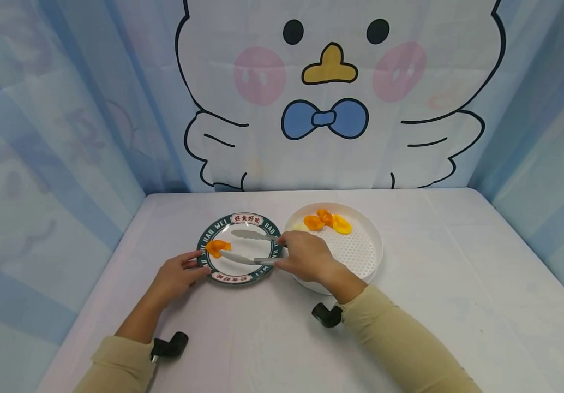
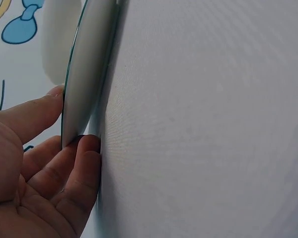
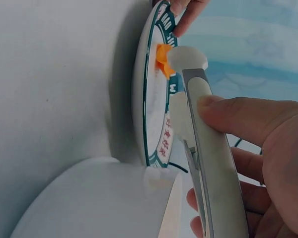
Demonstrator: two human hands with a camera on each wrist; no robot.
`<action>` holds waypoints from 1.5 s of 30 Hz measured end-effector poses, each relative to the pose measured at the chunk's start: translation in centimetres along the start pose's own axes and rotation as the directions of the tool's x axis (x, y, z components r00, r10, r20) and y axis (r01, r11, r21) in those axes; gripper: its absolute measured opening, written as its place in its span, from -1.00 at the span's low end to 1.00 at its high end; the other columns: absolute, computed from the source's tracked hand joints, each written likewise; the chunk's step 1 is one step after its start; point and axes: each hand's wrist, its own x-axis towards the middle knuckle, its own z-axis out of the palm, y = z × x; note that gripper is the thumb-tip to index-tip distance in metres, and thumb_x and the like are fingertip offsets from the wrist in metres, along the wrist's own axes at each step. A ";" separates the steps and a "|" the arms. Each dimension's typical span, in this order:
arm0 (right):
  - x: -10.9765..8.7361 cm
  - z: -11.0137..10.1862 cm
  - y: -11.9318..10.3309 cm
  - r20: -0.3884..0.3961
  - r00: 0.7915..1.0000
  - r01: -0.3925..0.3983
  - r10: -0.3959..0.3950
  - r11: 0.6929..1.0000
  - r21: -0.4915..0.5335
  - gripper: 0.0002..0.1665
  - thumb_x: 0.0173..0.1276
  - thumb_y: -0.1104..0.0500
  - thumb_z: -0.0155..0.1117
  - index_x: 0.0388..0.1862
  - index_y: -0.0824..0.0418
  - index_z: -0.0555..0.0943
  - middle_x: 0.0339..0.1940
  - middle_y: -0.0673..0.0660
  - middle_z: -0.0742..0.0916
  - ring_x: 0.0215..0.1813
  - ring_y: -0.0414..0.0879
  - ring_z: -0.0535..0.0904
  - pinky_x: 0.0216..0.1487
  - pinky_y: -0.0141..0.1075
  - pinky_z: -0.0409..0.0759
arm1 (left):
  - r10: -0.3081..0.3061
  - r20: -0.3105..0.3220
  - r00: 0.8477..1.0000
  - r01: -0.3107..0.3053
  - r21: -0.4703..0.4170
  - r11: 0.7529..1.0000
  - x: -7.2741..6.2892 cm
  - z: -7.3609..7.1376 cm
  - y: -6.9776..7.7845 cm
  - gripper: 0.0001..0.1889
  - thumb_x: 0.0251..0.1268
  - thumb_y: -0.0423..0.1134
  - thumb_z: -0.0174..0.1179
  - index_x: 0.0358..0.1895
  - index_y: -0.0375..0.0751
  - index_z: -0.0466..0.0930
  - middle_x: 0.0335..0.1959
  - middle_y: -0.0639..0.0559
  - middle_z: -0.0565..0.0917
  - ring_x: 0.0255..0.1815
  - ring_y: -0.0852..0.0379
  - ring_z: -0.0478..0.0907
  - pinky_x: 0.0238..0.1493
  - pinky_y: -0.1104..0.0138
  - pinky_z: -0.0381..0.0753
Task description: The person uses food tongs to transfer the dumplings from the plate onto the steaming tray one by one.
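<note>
My left hand (image 1: pixel 176 278) pinches the left rim of a white plate (image 1: pixel 243 273) with a dark green lettered border, thumb at the rim and fingers underneath. On that plate's left side lies an orange, crinkled, dumpling-like piece (image 1: pixel 218 248). From the right, my right hand (image 1: pixel 306 256) grips a pair of tongs (image 1: pixel 243 257) with pale tips and metal arms. Its two arms are spread apart over the plate, the nearer tip right by the orange piece. The right wrist view shows the thumb on one handle (image 3: pixel 213 163) and the fingers on the other side.
Beside the plate, partly beneath my right forearm, stands a round white dish (image 1: pixel 372 245) with a dotted inner surface. Several orange, yellow and pale pieces (image 1: pixel 326 218) lie at its back. A white cloth covers the table (image 1: pixel 449 284), with a printed curtain (image 1: pixel 331 164) behind.
</note>
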 end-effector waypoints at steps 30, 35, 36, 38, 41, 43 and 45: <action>1.5 0.6 -1.8 0.053 0.998 0.021 -0.021 1.000 0.002 -0.43 0.31 -0.06 0.42 0.17 0.24 0.61 -0.14 0.07 0.69 -0.24 -0.07 0.51 -0.23 -0.30 0.52 | -0.004 -0.032 0.999 0.004 -0.013 1.000 0.0 0.1 0.4 -0.27 0.30 -0.10 0.37 0.46 -0.32 0.32 0.26 -0.33 0.53 0.18 -0.20 0.45 0.31 -0.08 0.40; 1.6 0.8 -1.9 0.042 0.999 0.036 -0.035 0.999 -0.007 -0.47 0.33 -0.04 0.40 0.15 0.25 0.61 -0.18 0.07 0.70 -0.29 -0.08 0.51 -0.28 -0.32 0.50 | 0.006 -0.030 1.000 -0.006 -0.014 1.000 0.1 0.1 0.2 -0.27 0.31 -0.10 0.36 0.46 -0.32 0.32 0.26 -0.32 0.54 0.20 -0.19 0.45 0.33 -0.07 0.39; 1.6 0.8 -1.9 0.037 0.999 0.039 -0.039 0.999 -0.010 -0.48 0.34 -0.03 0.40 0.15 0.25 0.61 -0.19 0.07 0.70 -0.29 -0.08 0.51 -0.28 -0.32 0.50 | 0.011 -0.030 0.999 -0.011 -0.014 1.000 0.1 0.0 0.1 -0.27 0.31 -0.10 0.36 0.46 -0.32 0.32 0.26 -0.32 0.54 0.21 -0.20 0.45 0.32 -0.08 0.39; 1.6 0.9 -2.0 0.030 0.999 0.042 -0.042 0.999 -0.012 -0.50 0.34 -0.01 0.39 0.13 0.25 0.62 -0.19 0.07 0.71 -0.30 -0.08 0.51 -0.28 -0.31 0.50 | 0.021 -0.031 0.999 -0.021 -0.014 1.000 0.1 0.0 0.1 -0.27 0.31 -0.09 0.36 0.46 -0.34 0.32 0.25 -0.33 0.54 0.21 -0.20 0.46 0.32 -0.08 0.40; 1.6 0.9 -2.1 0.024 0.999 0.043 -0.042 0.999 -0.015 -0.53 0.35 0.00 0.38 0.12 0.25 0.62 -0.19 0.08 0.71 -0.30 -0.08 0.51 -0.28 -0.31 0.50 | 0.031 -0.029 0.999 -0.031 -0.016 0.999 0.2 0.0 0.0 -0.26 0.31 -0.08 0.36 0.45 -0.36 0.32 0.26 -0.35 0.53 0.23 -0.22 0.46 0.31 -0.08 0.40; 1.6 1.0 -2.1 0.020 0.999 0.037 -0.037 0.999 -0.012 -0.53 0.35 0.00 0.38 0.11 0.25 0.62 -0.19 0.08 0.71 -0.30 -0.08 0.51 -0.27 -0.30 0.50 | 0.035 -0.027 0.999 -0.036 -0.019 0.999 0.2 0.0 -0.1 -0.26 0.31 -0.08 0.36 0.45 -0.37 0.32 0.26 -0.36 0.53 0.24 -0.23 0.46 0.31 -0.08 0.41; 1.5 1.0 -2.0 0.014 0.999 0.031 -0.031 0.999 -0.006 -0.54 0.35 0.01 0.38 0.11 0.25 0.62 -0.20 0.08 0.71 -0.31 -0.07 0.51 -0.28 -0.30 0.50 | 0.038 -0.024 0.999 -0.039 -0.023 0.999 0.2 0.0 0.0 -0.25 0.31 -0.07 0.36 0.45 -0.38 0.31 0.26 -0.36 0.53 0.24 -0.23 0.46 0.31 -0.08 0.41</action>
